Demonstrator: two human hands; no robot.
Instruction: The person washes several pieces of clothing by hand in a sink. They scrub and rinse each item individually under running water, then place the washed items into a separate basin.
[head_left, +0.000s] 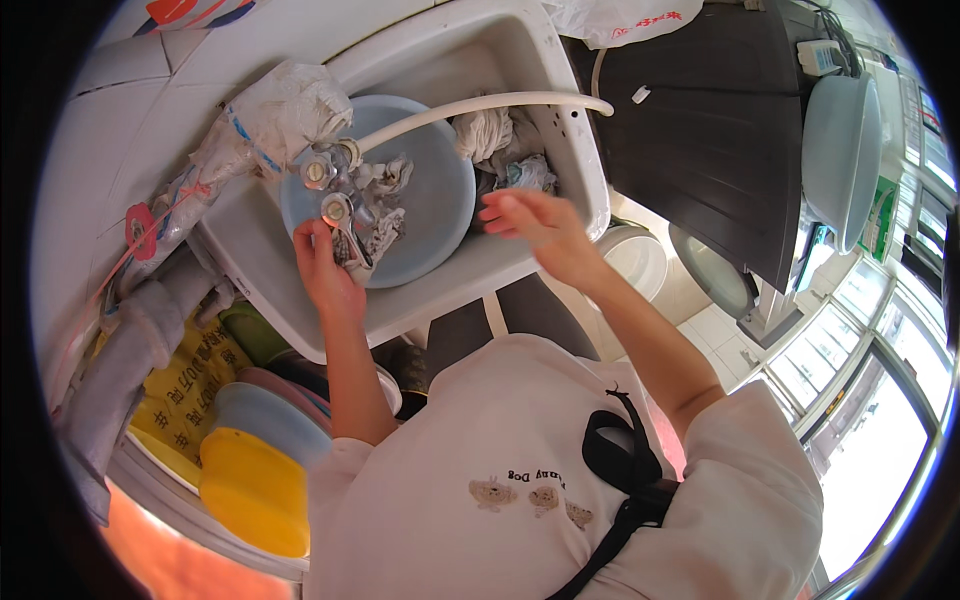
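My left hand (330, 274) is at the metal faucet (349, 187), its fingers against the lever handle (349, 229); whether they close around it is hard to tell. Below the faucet, a light blue plastic basin (439, 225) stands in a white ceramic sink (405, 315). Wet-looking crumpled cloths (390, 176) show beside and beneath the faucet. My right hand (536, 225) is raised over the sink's near right part with fingers apart, holding nothing. Close to it in the sink lie a bunched white cloth (484, 133) and a pale bluish-green one (529, 174), outside the basin.
A white hose (487, 100) arches from the faucet over the sink to the right. Plastic-wrapped pipes (255, 124) stand at the left, above stacked basins (255, 487). A dark panelled surface (697, 112) and an upright light blue basin (844, 161) are at the right.
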